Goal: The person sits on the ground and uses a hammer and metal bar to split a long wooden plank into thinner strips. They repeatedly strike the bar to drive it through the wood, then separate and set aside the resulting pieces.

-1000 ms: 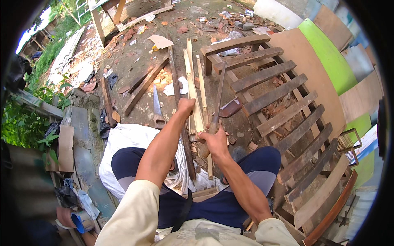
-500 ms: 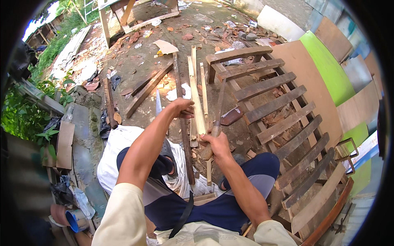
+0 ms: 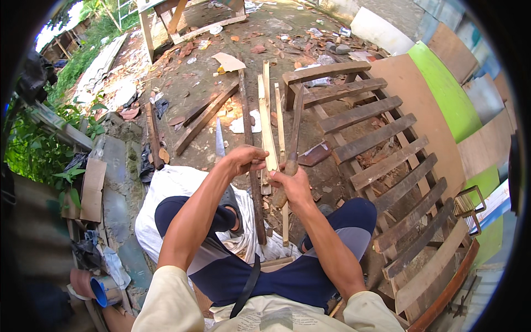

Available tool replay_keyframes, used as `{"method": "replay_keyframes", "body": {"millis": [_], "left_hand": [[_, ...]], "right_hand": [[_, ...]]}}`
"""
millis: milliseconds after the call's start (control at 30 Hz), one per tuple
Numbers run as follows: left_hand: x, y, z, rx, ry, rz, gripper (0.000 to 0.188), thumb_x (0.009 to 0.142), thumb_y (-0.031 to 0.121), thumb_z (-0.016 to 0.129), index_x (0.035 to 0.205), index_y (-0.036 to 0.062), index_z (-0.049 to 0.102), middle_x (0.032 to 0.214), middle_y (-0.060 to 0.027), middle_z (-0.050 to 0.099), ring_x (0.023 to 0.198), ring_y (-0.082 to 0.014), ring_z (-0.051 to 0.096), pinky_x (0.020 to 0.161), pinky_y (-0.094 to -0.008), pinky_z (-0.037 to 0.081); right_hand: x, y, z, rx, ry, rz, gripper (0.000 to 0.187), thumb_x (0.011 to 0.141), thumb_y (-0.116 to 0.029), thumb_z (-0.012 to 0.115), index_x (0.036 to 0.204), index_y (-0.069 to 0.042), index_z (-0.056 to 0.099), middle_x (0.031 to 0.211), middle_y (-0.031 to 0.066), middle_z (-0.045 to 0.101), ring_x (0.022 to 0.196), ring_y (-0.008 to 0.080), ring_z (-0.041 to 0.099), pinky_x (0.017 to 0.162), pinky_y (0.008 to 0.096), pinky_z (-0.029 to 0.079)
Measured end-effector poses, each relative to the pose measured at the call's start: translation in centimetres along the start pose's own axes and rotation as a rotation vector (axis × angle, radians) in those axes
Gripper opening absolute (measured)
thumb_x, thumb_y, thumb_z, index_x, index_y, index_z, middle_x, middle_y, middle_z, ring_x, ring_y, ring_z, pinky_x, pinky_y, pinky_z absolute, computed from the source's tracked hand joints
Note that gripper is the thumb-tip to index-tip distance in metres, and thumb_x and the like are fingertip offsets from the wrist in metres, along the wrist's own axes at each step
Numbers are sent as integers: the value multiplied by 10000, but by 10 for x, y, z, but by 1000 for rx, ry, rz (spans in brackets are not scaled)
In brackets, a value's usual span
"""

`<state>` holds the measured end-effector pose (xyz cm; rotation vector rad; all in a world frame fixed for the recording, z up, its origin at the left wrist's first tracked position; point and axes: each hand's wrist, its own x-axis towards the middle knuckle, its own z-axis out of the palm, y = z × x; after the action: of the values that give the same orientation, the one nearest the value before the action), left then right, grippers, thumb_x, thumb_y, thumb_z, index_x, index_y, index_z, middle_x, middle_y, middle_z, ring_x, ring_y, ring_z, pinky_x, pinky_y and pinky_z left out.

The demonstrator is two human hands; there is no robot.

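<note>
My right hand [image 3: 294, 186] is closed around the wooden handle of a machete [image 3: 297, 124], whose long dark blade points away from me. Its thumb also presses the near end of a pale split bamboo strip [image 3: 266, 123]. From the left, my left hand [image 3: 246, 159] pinches the same strip a little farther up, fingers bent at its edge. The strip slopes away from me, beside the blade and apart from it. A thinner pale strip [image 3: 280, 119] lies between the two. Just left of the bamboo runs a long dark wooden pole [image 3: 245, 105].
A slatted wooden frame [image 3: 368, 122] fills the right side. A handsaw [image 3: 219, 138] and dark timber pieces [image 3: 207, 119] lie left of the pole. White sacking [image 3: 166, 193] spreads by my left foot. A low block wall [image 3: 116, 182] stands at left, and a wooden table [image 3: 171, 22] far off.
My left hand has slid nearer along the bamboo strip, closer to my right hand. My right hand keeps its hold on the machete, almost in place.
</note>
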<state>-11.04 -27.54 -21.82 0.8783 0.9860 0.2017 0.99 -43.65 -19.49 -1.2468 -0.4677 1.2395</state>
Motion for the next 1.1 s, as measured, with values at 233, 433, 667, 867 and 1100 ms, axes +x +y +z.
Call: {"method": "replay_keyframes", "body": {"millis": [233, 433, 667, 867, 1100], "left_hand": [[-6, -4, 13, 36, 17, -6, 202, 965, 130, 574, 1039, -55, 608, 951, -98, 637, 799, -166, 645, 697, -258, 600], [7, -18, 8, 37, 111, 22, 220, 983, 147, 544, 1021, -61, 606, 921, -95, 643, 743, -162, 639, 664, -269, 590], [10, -23, 13, -3, 148, 73, 236, 979, 160, 541, 1069, -48, 608, 956, -102, 630, 795, -184, 616, 701, -294, 537], [2, -22, 25, 65, 235, 60, 311, 945, 196, 571, 1111, -66, 601, 1004, -135, 629, 849, -205, 611, 741, -325, 529], [12, -36, 28, 333, 258, 208, 365, 909, 261, 594, 1019, -82, 655, 938, -144, 688, 747, -223, 661, 655, -347, 528]], "right_hand": [[2, 7, -9, -75, -5, -3, 314, 813, -13, 713, 1060, 5, 520, 945, 90, 621, 826, 171, 649, 751, 321, 569], [0, 9, -7, -179, 11, -1, 332, 811, -7, 714, 1068, 8, 504, 938, 88, 610, 832, 169, 647, 738, 315, 564], [-1, 4, -4, -64, 0, 62, 374, 808, 5, 715, 1097, 7, 478, 992, 108, 601, 853, 201, 658, 762, 345, 586], [-2, 7, -4, -13, 18, 60, 359, 786, 6, 743, 1043, 23, 493, 911, 114, 634, 781, 185, 672, 674, 306, 575], [-5, 13, -12, -61, 45, 85, 345, 789, -23, 758, 1045, 19, 530, 934, 109, 646, 786, 186, 671, 680, 308, 583]]}}
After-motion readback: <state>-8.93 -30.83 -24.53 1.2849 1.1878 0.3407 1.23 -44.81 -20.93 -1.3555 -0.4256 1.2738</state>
